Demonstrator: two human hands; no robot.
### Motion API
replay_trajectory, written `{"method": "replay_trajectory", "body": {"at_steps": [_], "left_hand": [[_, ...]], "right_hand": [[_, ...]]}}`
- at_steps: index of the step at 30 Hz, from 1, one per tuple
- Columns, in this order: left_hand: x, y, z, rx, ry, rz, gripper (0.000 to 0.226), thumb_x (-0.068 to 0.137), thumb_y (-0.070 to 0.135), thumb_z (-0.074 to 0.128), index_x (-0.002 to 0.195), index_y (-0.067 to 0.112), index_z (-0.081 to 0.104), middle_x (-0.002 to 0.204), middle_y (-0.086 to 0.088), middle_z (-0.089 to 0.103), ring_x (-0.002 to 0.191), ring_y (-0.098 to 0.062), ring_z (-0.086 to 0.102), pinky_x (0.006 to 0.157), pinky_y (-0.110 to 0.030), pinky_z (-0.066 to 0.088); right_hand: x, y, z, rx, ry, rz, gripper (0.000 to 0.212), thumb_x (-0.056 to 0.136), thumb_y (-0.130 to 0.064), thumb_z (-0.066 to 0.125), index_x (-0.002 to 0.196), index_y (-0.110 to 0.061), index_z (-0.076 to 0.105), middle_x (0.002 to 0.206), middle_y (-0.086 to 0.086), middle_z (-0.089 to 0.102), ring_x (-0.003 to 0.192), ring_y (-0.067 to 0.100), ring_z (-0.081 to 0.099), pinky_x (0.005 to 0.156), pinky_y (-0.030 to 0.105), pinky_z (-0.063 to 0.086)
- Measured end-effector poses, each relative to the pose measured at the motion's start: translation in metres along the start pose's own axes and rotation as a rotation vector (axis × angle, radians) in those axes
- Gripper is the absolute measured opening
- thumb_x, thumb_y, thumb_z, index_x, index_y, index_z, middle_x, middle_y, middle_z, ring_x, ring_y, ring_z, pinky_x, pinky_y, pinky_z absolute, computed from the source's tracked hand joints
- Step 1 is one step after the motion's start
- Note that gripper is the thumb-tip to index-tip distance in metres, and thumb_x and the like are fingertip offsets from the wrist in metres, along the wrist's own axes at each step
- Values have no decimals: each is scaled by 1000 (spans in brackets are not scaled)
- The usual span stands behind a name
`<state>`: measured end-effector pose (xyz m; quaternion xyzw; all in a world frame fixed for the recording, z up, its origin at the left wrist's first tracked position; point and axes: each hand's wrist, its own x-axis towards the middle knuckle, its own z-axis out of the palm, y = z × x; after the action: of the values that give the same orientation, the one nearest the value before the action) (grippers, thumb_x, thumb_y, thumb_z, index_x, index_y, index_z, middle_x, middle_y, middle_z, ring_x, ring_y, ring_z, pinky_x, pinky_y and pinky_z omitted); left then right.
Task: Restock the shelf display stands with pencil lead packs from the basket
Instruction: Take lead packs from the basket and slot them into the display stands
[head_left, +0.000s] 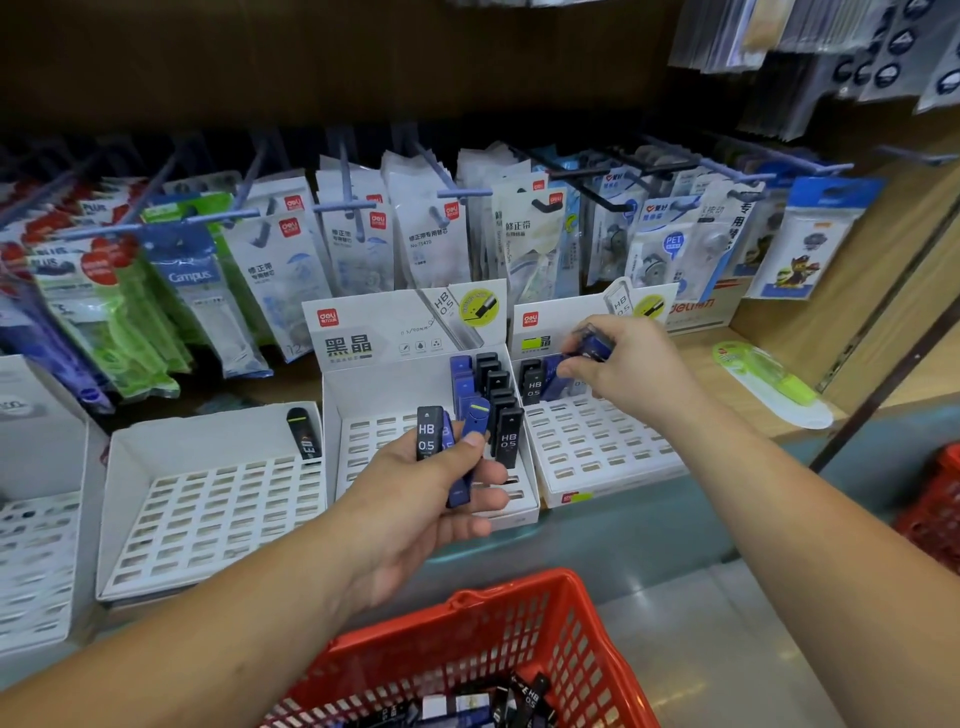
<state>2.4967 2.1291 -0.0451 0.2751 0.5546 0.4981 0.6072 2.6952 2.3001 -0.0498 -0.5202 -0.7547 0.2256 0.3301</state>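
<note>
My left hand (431, 488) grips a few black and blue lead packs (451, 436) in front of the middle white display stand (363, 441), which has several packs standing in its right column. My right hand (623, 364) pinches a blue lead pack (595, 347) over the back left corner of the right display stand (608, 447), where a few packs stand. The red basket (519, 623) sits below me with more packs (488, 706) inside.
A left stand (208, 509) holds one black pack (305, 434) at its back right. Another slotted stand (36, 545) is at far left. Hanging correction-tape packets (426, 228) fill the pegs behind. A green item (769, 382) lies on the shelf right. A second red basket (935, 504) sits at the right edge.
</note>
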Motion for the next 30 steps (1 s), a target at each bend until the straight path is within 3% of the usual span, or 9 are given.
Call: {"method": "replay_trajectory", "body": {"at_steps": [6, 10, 16, 20, 24, 27, 30], "left_hand": [[0, 2, -3, -119, 15, -11, 18, 100, 9, 64, 115, 0, 66, 90, -22, 76, 75, -27, 76, 64, -31, 64], [-1, 2, -5, -120, 31, -5, 18, 100, 9, 64, 116, 0, 66, 90, -22, 75, 77, -28, 76, 66, -33, 64], [-3, 4, -6, -143, 11, -9, 19, 100, 7, 64, 118, 0, 64, 87, -20, 74, 78, -30, 77, 68, -34, 64], [-3, 5, -10, -147, 2, -18, 16, 99, -3, 61, 115, -4, 62, 84, -18, 73, 83, -34, 78, 70, -36, 65], [-10, 11, -19, 13, 0, 19, 13, 101, 9, 63, 111, 3, 68, 92, -13, 77, 80, -24, 77, 62, -33, 63], [-19, 18, -30, 115, 2, 47, 16, 102, 18, 63, 115, 9, 68, 96, -9, 78, 68, -19, 71, 49, -29, 55], [-32, 27, -39, 149, -18, 88, 17, 103, 19, 62, 117, 13, 69, 91, -6, 76, 61, -16, 63, 42, -26, 45]], "right_hand": [[1, 2, 6, 17, -29, -58, 30, 91, -12, 75, 90, -42, 72, 101, -17, 75, 101, 12, 69, 97, 41, 56], [3, 6, 3, -40, -32, -59, 37, 91, -12, 74, 82, -48, 70, 106, -18, 75, 104, 14, 69, 96, 42, 57], [-2, 4, 11, -151, -69, -113, 20, 91, -8, 73, 102, -24, 78, 110, -9, 64, 101, 18, 62, 95, 40, 53], [-4, -3, 6, -226, -23, -75, 22, 90, -16, 75, 110, -26, 75, 112, -7, 64, 103, 21, 60, 92, 41, 53], [-13, -32, -7, -81, 32, -77, 8, 88, -29, 80, 92, -25, 74, 97, -6, 68, 90, 17, 64, 84, 35, 54], [-33, -75, -12, 149, -188, -52, 12, 88, -35, 79, 91, -24, 77, 82, -2, 75, 63, 1, 60, 58, 21, 47], [-55, -116, -1, 276, -380, -47, 14, 93, -28, 75, 102, -17, 76, 77, 1, 75, 39, 1, 46, 41, 13, 33]]}}
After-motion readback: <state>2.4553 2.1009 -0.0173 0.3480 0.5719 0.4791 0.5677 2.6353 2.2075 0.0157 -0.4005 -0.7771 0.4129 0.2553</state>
